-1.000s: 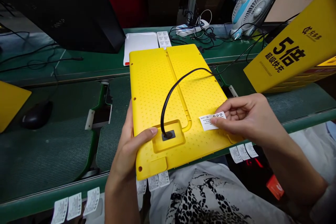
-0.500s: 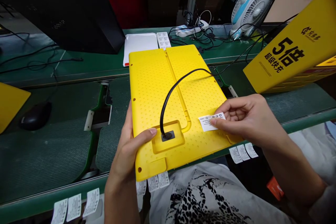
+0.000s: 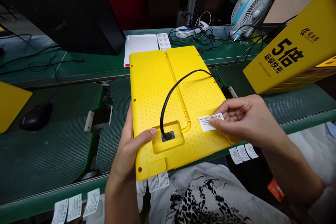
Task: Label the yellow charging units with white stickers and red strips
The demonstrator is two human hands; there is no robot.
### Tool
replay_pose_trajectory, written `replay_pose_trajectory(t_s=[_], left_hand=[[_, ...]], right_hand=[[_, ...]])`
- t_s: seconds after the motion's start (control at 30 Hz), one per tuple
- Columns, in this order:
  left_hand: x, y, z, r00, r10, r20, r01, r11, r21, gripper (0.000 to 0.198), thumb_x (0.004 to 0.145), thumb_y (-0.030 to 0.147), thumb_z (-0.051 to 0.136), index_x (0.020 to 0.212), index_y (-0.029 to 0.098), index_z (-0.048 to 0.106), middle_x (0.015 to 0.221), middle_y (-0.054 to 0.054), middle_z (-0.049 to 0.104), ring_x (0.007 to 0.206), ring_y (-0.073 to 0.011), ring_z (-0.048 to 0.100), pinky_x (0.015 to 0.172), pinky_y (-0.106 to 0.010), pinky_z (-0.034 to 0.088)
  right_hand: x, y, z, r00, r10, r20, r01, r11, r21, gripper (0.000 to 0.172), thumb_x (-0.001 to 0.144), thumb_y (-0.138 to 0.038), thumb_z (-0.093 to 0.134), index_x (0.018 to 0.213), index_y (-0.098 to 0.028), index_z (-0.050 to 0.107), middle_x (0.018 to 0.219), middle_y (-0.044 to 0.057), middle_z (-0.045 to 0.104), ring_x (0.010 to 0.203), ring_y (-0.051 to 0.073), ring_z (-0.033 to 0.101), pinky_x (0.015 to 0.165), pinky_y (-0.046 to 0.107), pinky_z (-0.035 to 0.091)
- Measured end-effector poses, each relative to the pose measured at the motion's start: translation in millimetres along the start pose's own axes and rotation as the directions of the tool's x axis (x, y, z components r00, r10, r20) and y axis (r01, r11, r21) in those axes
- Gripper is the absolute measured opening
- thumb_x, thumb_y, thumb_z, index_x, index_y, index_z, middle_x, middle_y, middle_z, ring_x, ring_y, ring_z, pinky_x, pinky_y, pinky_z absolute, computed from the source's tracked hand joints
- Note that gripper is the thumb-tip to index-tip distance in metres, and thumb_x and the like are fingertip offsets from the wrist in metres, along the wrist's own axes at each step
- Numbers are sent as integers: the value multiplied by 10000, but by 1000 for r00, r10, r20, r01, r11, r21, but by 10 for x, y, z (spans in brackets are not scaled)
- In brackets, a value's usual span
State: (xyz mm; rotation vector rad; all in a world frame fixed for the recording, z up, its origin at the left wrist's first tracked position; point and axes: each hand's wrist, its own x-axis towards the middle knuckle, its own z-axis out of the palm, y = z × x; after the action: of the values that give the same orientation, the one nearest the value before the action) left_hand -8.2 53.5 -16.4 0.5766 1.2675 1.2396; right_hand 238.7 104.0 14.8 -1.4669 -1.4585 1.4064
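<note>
A yellow plastic panel (image 3: 149,91) with a dotted surface and a long groove lies tilted across the front of the bench. My left hand (image 3: 128,150) grips its left edge, thumb on top beside a recess; the other fingers are hidden underneath. From a dark socket in that recess a black cable (image 3: 168,99) arcs up and off to the right. My right hand (image 3: 241,119) pinches a white printed label (image 3: 206,124) between thumb and fingers, over the panel's lower right part. Whether the label touches the panel I cannot tell.
Several white labels (image 3: 74,207) hang along the bench's front edge. A black mouse (image 3: 36,116) sits at left, below a large black monitor (image 3: 70,10). To the right stands a yellow box (image 3: 286,52); behind are a fan (image 3: 253,10), a power strip (image 3: 191,29) and tangled cables.
Almost nothing differs. The label and my right hand have shifted very slightly, and the view has moved a little. Both hands keep their hold.
</note>
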Motion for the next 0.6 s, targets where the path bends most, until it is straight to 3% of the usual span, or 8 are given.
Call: replay_pose_trajectory(t_s=[0.6], left_hand=[[2,1,3,999,18,26,-18,1000,-17,1094,725,333,805,1637,336,201,1495,-102,571,1245,-422,638,907,-472,652]], right_hand=[[9,-25,30,1000,-3,-24,1,997,-79,133,583,-157,834,618,-154,705,557,-2,594,507,64,507,442,147,405]])
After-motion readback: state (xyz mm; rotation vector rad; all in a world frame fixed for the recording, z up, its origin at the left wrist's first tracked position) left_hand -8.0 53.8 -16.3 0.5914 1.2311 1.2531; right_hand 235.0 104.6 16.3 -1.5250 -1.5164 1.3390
